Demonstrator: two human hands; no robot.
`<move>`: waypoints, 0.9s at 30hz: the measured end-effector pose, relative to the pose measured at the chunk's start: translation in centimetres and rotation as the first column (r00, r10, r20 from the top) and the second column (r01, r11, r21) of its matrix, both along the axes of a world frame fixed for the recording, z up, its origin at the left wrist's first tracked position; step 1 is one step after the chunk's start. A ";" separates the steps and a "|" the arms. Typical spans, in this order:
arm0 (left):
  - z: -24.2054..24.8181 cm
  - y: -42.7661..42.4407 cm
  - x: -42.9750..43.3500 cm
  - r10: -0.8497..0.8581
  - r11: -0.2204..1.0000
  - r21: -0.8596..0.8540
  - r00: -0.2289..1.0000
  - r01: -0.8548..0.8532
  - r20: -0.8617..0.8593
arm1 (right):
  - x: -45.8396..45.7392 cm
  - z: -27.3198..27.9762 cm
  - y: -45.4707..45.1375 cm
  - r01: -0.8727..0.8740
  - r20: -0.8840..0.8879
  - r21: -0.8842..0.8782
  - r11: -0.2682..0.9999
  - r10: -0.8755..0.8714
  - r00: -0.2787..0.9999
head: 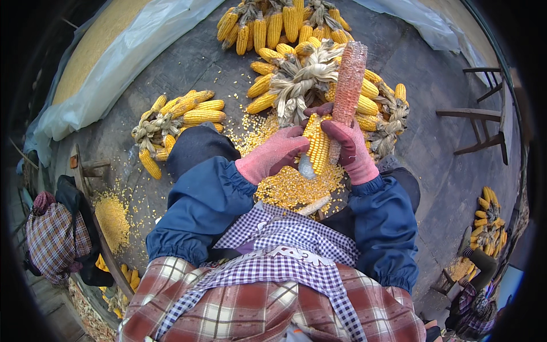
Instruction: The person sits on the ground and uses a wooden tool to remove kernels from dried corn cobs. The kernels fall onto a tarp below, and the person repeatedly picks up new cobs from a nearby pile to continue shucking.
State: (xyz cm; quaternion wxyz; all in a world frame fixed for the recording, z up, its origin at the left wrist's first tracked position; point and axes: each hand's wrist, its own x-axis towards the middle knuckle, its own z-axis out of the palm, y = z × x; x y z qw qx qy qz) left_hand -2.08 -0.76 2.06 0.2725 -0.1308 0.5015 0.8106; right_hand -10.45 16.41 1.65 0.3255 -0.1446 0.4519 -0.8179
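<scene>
Both my hands wear pink gloves with darker red palms. An ear of yellow corn (316, 145) tilts between them, a bare greyish patch at its near end. My left hand (273, 151) grips the ear from the left. My right hand (352, 147) holds a long, reddish stripped corncob (349, 81), which stands out past the fingers beside the ear. Right-hand fingers also touch the ear; their exact grip is partly hidden. Beneath lies a heap of loose corn kernels (295, 188), with a pale stripped cob (314, 206) at its near edge.
Husk-tied corn bundles lie ahead (305, 81), farther off (273, 28) and at left (179, 115). Wooden stools (483, 113) are at right. Plastic sheeting (107, 77) borders the dark floor (183, 64). People sit at left (57, 241) and lower right (474, 303), near more corn.
</scene>
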 end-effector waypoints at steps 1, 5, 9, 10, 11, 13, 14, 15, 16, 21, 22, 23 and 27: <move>0.0 0.4 0.2 0.042 0.999 -0.003 0.999 -0.042 0.005 | 0.1 -0.4 -0.2 0.017 -0.028 0.043 0.999 -0.016 0.999; -1.2 1.0 0.5 0.127 0.991 0.044 0.991 -0.129 0.035 | 0.7 -1.1 -0.8 0.082 0.279 -0.098 0.992 -0.052 0.959; -2.6 -0.4 0.1 0.119 0.924 0.372 0.992 -0.092 -0.050 | -0.7 -0.6 -0.1 0.029 0.252 -0.324 0.946 0.056 0.966; -2.1 -0.3 -0.1 0.135 0.890 0.442 0.991 -0.115 -0.013 | -0.9 -0.5 0.1 0.009 0.212 -0.334 0.942 0.066 0.975; -1.6 -0.2 -0.4 0.147 0.850 0.508 0.989 -0.140 0.026 | -0.9 -0.3 0.2 0.015 0.200 -0.311 0.950 0.050 0.978; -0.3 0.1 -0.7 0.124 0.884 0.447 0.991 -0.134 0.052 | -0.6 0.2 0.3 0.023 0.179 -0.267 0.963 0.026 0.984; 0.0 0.2 -0.5 0.124 0.906 0.403 0.992 -0.126 0.030 | -0.6 0.2 0.2 0.023 0.156 -0.222 0.975 0.012 0.988; 0.2 0.2 -0.3 0.123 0.926 0.357 0.992 -0.118 0.009 | -0.5 0.4 0.1 0.024 0.147 -0.217 0.976 0.008 0.989; 0.1 0.0 -0.3 0.110 0.958 0.265 0.994 -0.106 -0.003 | -0.3 0.8 -0.1 0.026 0.139 -0.211 0.977 0.004 0.990; -1.0 0.3 0.1 0.173 0.950 0.266 0.985 -0.166 -0.001 | -0.3 0.3 0.1 -0.020 0.048 -0.109 0.994 0.025 0.999; -2.6 0.3 0.4 0.196 0.940 0.283 0.981 -0.188 -0.002 | -0.1 0.8 -0.1 -0.024 -0.014 -0.035 0.999 0.023 1.000; -4.2 0.2 0.6 0.220 0.931 0.301 0.975 -0.209 -0.003 | 0.1 0.9 -0.3 -0.033 -0.039 0.027 0.999 0.034 0.999; -1.3 1.4 0.6 0.219 0.964 0.168 0.973 -0.204 -0.076 | 0.5 0.5 -0.6 -0.017 -0.101 0.157 0.988 0.033 0.994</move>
